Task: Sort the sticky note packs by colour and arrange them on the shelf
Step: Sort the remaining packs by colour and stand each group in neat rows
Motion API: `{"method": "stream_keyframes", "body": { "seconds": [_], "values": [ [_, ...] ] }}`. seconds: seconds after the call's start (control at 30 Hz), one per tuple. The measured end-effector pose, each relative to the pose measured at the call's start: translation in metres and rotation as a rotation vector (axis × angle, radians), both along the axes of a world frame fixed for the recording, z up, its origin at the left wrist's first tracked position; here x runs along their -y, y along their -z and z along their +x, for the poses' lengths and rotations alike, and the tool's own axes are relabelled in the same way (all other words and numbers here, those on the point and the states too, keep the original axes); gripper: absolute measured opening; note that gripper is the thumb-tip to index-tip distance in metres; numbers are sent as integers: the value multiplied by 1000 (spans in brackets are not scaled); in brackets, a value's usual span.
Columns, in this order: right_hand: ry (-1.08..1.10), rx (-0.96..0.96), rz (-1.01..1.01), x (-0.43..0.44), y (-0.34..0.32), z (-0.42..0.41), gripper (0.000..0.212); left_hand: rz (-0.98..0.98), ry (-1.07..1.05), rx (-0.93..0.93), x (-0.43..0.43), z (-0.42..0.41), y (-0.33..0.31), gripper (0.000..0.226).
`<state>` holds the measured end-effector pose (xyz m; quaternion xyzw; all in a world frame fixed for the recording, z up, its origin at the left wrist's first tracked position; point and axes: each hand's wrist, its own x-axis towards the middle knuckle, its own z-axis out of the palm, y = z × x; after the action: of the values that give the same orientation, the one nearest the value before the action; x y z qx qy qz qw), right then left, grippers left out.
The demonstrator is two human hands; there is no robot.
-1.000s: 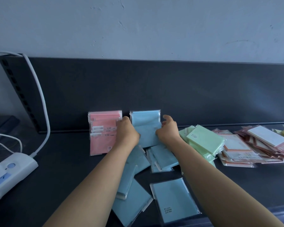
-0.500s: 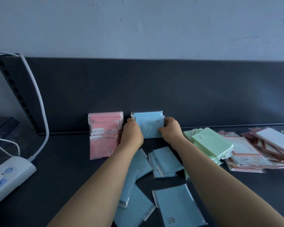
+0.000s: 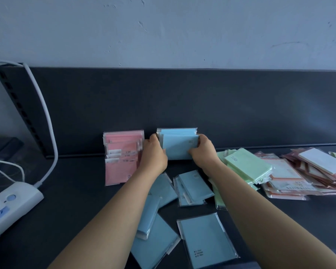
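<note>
On the shelf (image 3: 76,200) two stacks of packs stand against the back panel: the left stack (image 3: 122,158) and, just beside it, the right stack (image 3: 179,146), held between the left hand (image 3: 153,154) and the right hand (image 3: 204,152). Loose packs (image 3: 194,187) lie before it, toward the front edge. A heap of packs (image 3: 291,175) lies further right, and a power strip (image 3: 12,206) is at the left end.

Shop, likely – dark retail shelf (image 3: 66,210), slotted upright (image 3: 21,111), wrapped sticky note packs (image 3: 206,241) in qty
</note>
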<state>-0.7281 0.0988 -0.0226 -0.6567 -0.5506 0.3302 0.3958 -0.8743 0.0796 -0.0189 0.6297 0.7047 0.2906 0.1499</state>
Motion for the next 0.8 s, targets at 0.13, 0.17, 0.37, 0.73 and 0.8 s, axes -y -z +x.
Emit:
{"method": "stream_keyframes", "body": {
  "seconds": [0.13, 0.17, 0.37, 0.73, 0.8],
  "values": [
    [-57, 56, -59, 4, 6, -1, 52, -63, 12, -6, -1, -3, 9, 24],
    [-62, 53, -62, 5, 6, -1, 54, -68, 15, -1, -1, -3, 8, 26],
    [-78, 93, -67, 5, 8, -1, 57, -94, 25, 1, -1, -3, 12, 41],
    [-53, 89, -49, 4, 10, -2, 60, -50, 3, 65, -1, -4, 14, 41],
    [-54, 106, -46, 5, 11, -3, 71, -51, 12, 92, 0, -3, 14, 42]
  ]
}}
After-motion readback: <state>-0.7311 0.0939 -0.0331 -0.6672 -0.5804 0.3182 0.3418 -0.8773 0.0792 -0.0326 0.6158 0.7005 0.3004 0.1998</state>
